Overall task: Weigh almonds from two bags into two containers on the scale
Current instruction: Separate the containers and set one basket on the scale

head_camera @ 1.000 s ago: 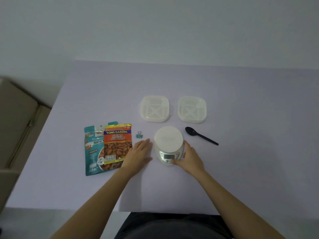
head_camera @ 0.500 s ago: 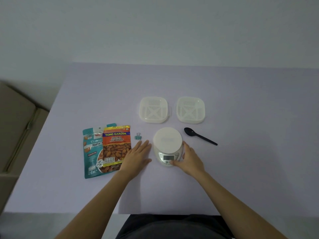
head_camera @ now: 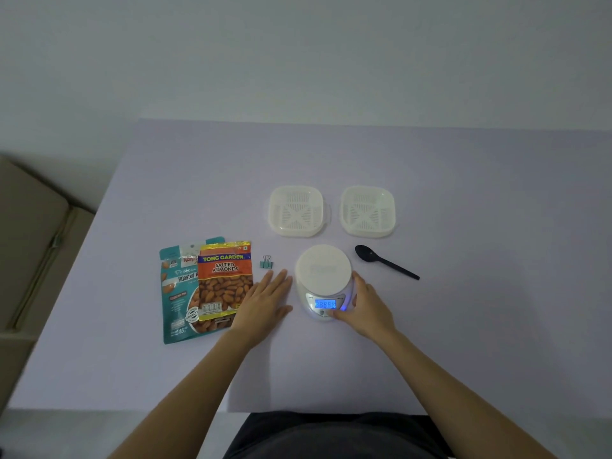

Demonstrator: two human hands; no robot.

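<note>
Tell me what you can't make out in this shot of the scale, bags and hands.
1. Display of the scale, head view: lit blue, digits too blurred to read.
2. Teal bag, head view: right part covered by the orange almond bag, label cut short.
3. Scale's front edge, head view: thumb of the right hand covers it; pressing a button or not, cannot tell.

A single head-worn wide-angle view looks forward and steeply down from close above the near edge of the pale lilac desk, facing the wall beyond.
</note>
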